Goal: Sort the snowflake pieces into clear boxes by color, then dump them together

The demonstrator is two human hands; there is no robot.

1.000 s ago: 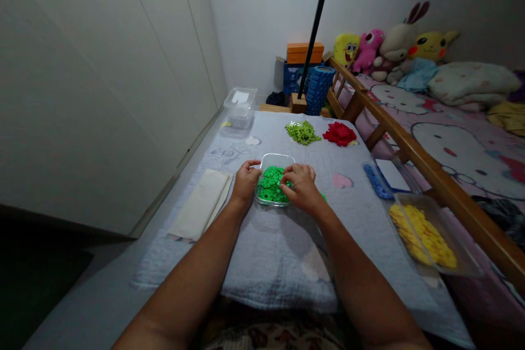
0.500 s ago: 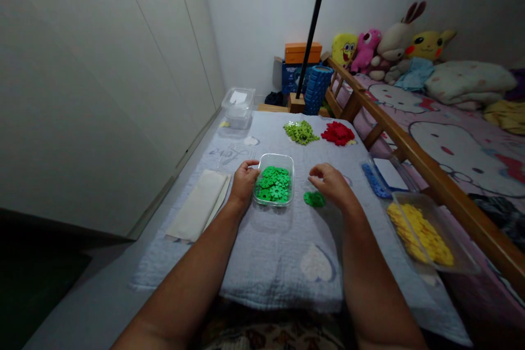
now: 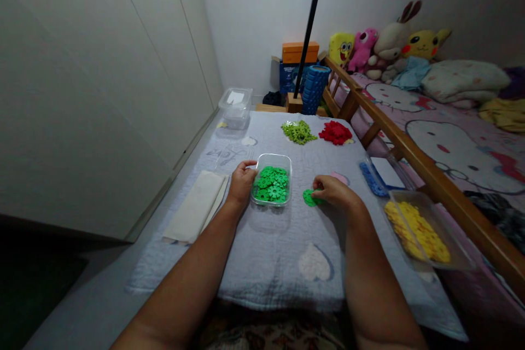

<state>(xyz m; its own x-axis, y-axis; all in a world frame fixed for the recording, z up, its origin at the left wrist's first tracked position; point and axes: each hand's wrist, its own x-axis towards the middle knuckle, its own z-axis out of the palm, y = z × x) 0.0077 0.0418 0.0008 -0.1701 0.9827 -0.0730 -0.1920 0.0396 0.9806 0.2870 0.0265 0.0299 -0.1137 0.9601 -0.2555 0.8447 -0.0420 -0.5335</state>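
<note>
- One half-curled left hand (image 3: 243,181) holds the clear tub (image 3: 272,157) by its left side; green discs (image 3: 272,185) lie inside.
- Right hand (image 3: 330,188), thumb and fingers nearly together, touches loose green pieces (image 3: 309,198) on the cloth (image 3: 266,262); cannot tell if gripping.

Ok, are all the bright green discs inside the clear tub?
No, some bright green discs lie on the cloth to the right of the clear tub, at the right hand's fingertips.
</note>
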